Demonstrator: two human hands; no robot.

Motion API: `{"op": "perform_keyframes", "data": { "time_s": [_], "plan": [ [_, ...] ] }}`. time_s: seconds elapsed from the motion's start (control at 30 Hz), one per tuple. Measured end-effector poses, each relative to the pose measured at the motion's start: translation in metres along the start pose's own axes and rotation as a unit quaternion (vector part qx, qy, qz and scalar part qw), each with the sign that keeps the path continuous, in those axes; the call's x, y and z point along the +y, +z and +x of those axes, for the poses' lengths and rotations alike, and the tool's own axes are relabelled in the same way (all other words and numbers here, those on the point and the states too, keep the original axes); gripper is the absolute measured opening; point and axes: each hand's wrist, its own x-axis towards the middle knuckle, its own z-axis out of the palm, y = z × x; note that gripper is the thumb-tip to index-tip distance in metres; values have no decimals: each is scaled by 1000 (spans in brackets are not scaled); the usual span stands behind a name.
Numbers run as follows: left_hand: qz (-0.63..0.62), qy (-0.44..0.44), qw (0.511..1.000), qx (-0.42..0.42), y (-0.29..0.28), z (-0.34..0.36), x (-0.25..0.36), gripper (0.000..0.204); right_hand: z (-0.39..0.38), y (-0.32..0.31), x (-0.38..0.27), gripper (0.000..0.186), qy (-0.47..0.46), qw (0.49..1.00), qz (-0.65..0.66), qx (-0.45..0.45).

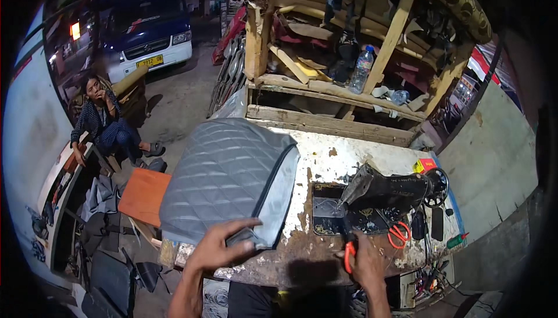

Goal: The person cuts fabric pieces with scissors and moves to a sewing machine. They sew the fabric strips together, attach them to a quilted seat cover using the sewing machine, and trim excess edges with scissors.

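Note:
A grey diamond-quilted seat cover (215, 167) lies on the left part of the worn table, its smooth pale grey edge turned to the right. My left hand (224, 245) rests on the cover's near corner, thumb and fingers spread apart over the fold. In my right hand (367, 263) is a pair of orange-handled scissors (349, 255), dark blades pointing away from me toward the sewing machine's needle area. The black sewing machine (389, 189) stands on the table to the right. A second pair of orange-handled scissors (399, 235) lies by its base.
A wooden frame (325, 117) with scraps and a plastic bottle (361, 69) rises behind the table (325, 149). Near the handwheel sit a small yellow-red box (424, 165) and a green-handled tool (457, 241). At left are an orange-brown board (143, 196) and a seated person (104, 120).

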Motion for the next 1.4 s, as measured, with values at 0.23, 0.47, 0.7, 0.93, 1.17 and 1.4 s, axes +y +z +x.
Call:
{"op": "perform_keyframes", "data": {
  "time_s": [0.23,0.47,0.7,0.93,1.17,1.4],
  "plan": [
    [300,-10,948,-109,41,-80,60,45,-17,-33,32,36,117,986,-108,46],
    [382,-9,910,-162,87,-95,95,31,3,35,-72,61,-7,976,214,-35],
    [94,153,943,-280,133,-131,90,18,30,40,-78,59,47,967,245,-39],
    [101,37,986,-126,108,-62,59,20,-1,69,-41,44,17,953,300,-19],
    [219,159,954,127,82,43,29,26,41,70,-51,63,-56,956,287,-8],
    [312,128,937,-88,83,83,14,29,79,93,-49,31,-63,960,215,-170]
  ]
}}
